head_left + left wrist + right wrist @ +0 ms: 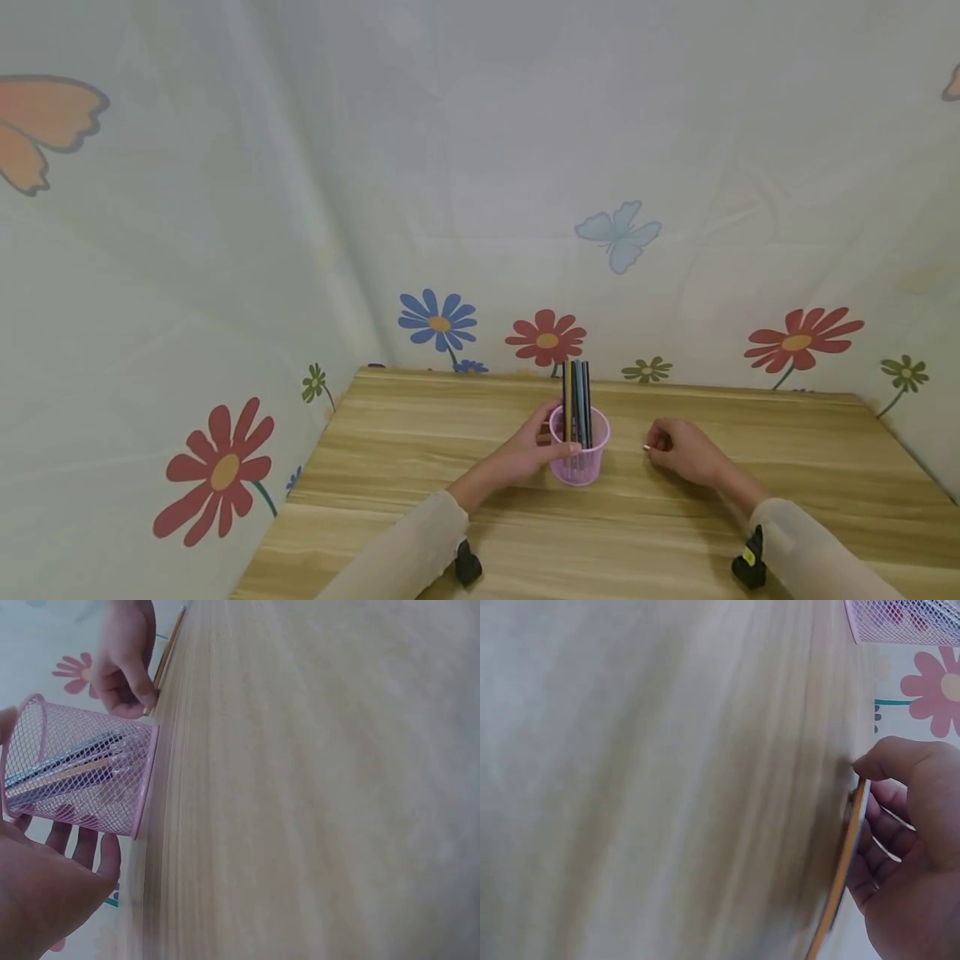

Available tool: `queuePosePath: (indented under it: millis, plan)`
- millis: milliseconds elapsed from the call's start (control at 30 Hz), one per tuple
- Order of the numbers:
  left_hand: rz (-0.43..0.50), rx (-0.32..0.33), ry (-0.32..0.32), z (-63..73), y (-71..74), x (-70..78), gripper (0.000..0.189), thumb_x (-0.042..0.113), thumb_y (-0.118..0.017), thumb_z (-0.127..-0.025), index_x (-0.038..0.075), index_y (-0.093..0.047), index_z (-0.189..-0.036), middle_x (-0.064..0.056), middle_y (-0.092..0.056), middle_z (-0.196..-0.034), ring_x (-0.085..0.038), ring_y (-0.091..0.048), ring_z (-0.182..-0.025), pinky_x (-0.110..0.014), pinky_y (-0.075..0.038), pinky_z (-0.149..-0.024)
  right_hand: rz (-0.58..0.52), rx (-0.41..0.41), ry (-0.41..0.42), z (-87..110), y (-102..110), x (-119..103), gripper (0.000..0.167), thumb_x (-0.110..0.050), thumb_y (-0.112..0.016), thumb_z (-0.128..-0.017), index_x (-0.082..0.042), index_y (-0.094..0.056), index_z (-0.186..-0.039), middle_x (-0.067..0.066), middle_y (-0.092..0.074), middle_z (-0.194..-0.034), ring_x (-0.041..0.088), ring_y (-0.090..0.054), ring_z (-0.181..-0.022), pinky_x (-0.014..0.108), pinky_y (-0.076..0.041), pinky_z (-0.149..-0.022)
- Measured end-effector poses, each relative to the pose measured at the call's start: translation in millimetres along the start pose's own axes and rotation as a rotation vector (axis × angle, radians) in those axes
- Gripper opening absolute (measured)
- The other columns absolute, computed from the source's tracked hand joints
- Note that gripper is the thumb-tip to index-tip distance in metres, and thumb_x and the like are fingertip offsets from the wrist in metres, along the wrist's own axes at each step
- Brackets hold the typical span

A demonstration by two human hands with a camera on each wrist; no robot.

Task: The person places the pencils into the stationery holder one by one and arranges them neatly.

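Observation:
A pink mesh pencil cup (577,467) stands upright on the table, with several dark, yellow and blue pencils (576,400) leaning up out of it. My left hand (536,446) grips the cup from its left side, thumb on the near wall and fingers behind. To the right of the cup, my right hand (684,452) pinches one end of an orange pencil (840,877) between thumb and fingertips. This pencil lies low along the tabletop in the right wrist view; the head view shows only its pale tip beside the fingers.
The wood-grain table (420,400) reaches back to a pale curtain (480,167) printed with flowers and butterflies, which also hangs along the left side. Black wrist devices (468,565) sit at both sleeves.

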State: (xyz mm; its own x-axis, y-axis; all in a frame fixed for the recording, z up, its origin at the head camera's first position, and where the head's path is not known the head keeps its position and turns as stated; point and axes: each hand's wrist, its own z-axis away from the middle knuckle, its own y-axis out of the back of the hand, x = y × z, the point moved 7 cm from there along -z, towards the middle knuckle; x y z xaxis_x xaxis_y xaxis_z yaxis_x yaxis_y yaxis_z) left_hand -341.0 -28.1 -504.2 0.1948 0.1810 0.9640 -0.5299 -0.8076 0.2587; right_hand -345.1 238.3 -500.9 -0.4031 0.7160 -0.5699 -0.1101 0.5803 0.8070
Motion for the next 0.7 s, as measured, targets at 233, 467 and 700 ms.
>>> queuePosePath:
  millis: [233,467,700]
  plan:
    - [-0.001,0.0,-0.01,-1.2,-1.4,-0.3,0.077,0.034,-0.075,-0.1,0.031,-0.032,-0.163,-0.001,-0.047,-0.157,-0.025,-0.052,-0.139,-0.043,-0.045,-0.114,0.043,-0.05,0.048,-2.1,9,-11,0.014,-0.004,-0.076,-0.092,-0.012,-0.066,-0.089,-0.007,-0.059,-0.079,0.006,-0.054,-0.072,0.027,-0.048,-0.063]
    - [0.001,0.007,-0.01,-0.5,-1.1,1.9,0.076,0.032,-0.075,-0.1,0.03,-0.033,-0.163,0.0,-0.048,-0.155,-0.024,-0.052,-0.138,-0.041,-0.045,-0.114,-0.031,-0.022,0.108,-8.5,27,-36,0.009,0.0,-0.072,-0.096,-0.008,-0.067,-0.095,-0.005,-0.061,-0.083,0.007,-0.056,-0.075,0.027,-0.051,-0.064]
    - [0.001,-0.002,-0.004,0.7,0.3,0.0,0.077,0.035,-0.075,-0.1,0.031,-0.031,-0.164,0.0,-0.046,-0.157,-0.025,-0.051,-0.139,-0.045,-0.044,-0.114,-0.079,0.05,0.135,-17.6,39,-65,0.003,-0.008,-0.073,-0.1,-0.008,-0.07,-0.101,-0.006,-0.066,-0.087,0.008,-0.061,-0.08,0.028,-0.056,-0.07]
